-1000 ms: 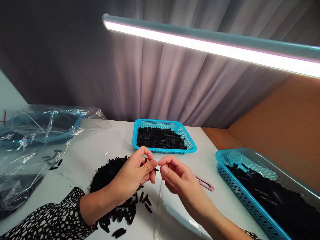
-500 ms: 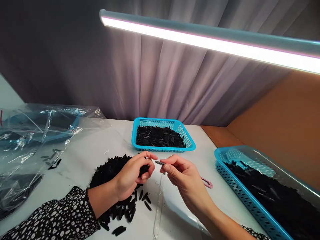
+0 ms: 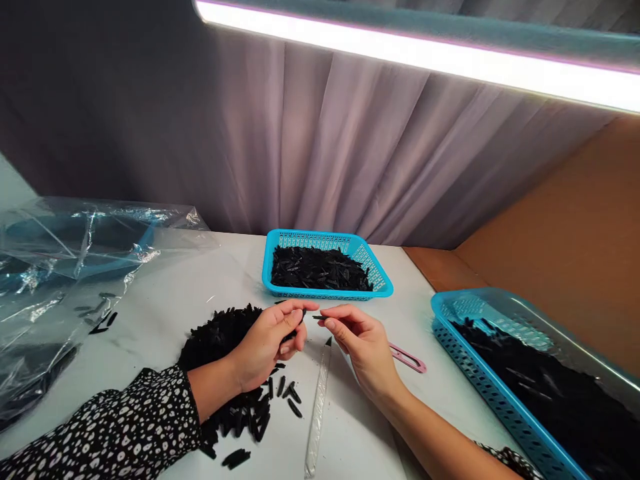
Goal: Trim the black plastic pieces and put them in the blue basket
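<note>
My left hand [image 3: 273, 340] is closed around black pieces, which show between its thumb and curled fingers. Close by on the right, my right hand [image 3: 363, 343] pinches one thin black piece [image 3: 319, 317] between thumb and forefinger, its tip pointing left. A heap of black pieces [image 3: 220, 340] lies under and behind my left wrist, with loose ones [image 3: 290, 397] scattered in front. Below the hands lies a long tool with a clear wrapped handle [image 3: 316, 420] and a dark pointed tip. A pink tool [image 3: 407, 358] lies partly behind my right hand.
A blue basket [image 3: 327, 293] holding black pieces stands at the back. Another blue basket [image 3: 500, 407], covered partly by clear plastic, stands at the right. Clear plastic bags [image 3: 90, 260] spread over the left side. A bright tube lamp [image 3: 400, 53] hangs above.
My left thumb has closed against its fingers, where a black piece now shows. The two hands are slightly closer together. The tool's dark tip has come into view as the camera view shifted.
</note>
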Available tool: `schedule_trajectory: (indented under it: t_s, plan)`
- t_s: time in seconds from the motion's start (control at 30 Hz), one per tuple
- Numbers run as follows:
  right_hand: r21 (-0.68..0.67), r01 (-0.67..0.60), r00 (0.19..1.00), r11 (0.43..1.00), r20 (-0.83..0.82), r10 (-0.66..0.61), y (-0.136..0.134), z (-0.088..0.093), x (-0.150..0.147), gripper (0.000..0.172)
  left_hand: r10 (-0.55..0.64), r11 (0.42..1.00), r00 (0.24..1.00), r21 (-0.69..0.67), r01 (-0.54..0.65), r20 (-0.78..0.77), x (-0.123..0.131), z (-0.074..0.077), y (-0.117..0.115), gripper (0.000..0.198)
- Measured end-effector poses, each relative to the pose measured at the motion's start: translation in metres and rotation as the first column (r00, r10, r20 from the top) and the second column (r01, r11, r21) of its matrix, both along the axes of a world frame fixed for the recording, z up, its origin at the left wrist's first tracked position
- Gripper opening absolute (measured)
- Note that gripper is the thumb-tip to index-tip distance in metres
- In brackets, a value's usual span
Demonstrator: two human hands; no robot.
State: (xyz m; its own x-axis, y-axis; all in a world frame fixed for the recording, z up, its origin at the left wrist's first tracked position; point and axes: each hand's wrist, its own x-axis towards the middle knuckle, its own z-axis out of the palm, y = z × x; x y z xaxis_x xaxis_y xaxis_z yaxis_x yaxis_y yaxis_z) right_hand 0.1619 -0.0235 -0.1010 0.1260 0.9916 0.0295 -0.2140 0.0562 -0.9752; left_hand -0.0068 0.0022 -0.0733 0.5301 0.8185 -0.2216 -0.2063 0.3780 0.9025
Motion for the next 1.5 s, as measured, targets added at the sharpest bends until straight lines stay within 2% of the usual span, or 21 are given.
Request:
schedule_trajectory:
  t_s: [0.23, 0.43, 0.57, 0.67, 0.87, 1.07, 1.3, 1.5]
  plan:
    - [-0.044, -0.015, 1.0, 0.999, -0.027, 0.014, 0.0, -0.003, -0.001, 0.028, -0.012, 0.994, 0.997, -0.107, 0.02, 0.072, -0.001, -0.002, 0.002, 0.041]
    - [-0.045, -0.041, 0.998, 0.998, -0.046, 0.039, -0.001, -0.003, -0.002, 0.029, -0.045, 0.994, 0.994, -0.096, 0.055, 0.098, -0.002, -0.004, 0.001, 0.031]
    - [-0.072, -0.106, 0.978, 0.992, -0.185, 0.092, -0.004, 0.004, -0.003, 0.026, -0.052, 0.996, 0.994, -0.073, 0.059, 0.094, -0.003, -0.004, 0.002, 0.03]
    - [-0.131, -0.187, 0.953, 0.974, -0.267, 0.147, -0.007, 0.008, -0.005, 0.03, -0.074, 0.996, 0.996, -0.039, 0.076, 0.055, -0.002, -0.004, 0.001, 0.033]
    - [-0.181, -0.27, 0.957, 0.946, -0.156, 0.243, -0.009, 0.007, -0.007, 0.039, -0.096, 0.995, 0.995, 0.011, 0.096, -0.006, -0.001, -0.001, -0.001, 0.04]
    - [-0.17, -0.203, 0.979, 0.964, -0.063, 0.194, -0.008, 0.008, -0.004, 0.041, -0.104, 0.994, 0.994, 0.016, 0.105, -0.022, -0.001, 0.0, -0.002, 0.04]
    - [-0.224, -0.267, 0.952, 0.937, -0.209, 0.221, -0.009, 0.006, -0.007, 0.04, -0.105, 0.994, 0.994, -0.011, 0.105, 0.021, -0.002, -0.003, 0.0, 0.034]
    - [-0.217, -0.228, 0.936, 0.949, -0.318, 0.152, -0.007, 0.003, -0.006, 0.036, -0.099, 0.995, 0.995, 0.003, 0.099, 0.013, -0.002, -0.003, 0.0, 0.035]
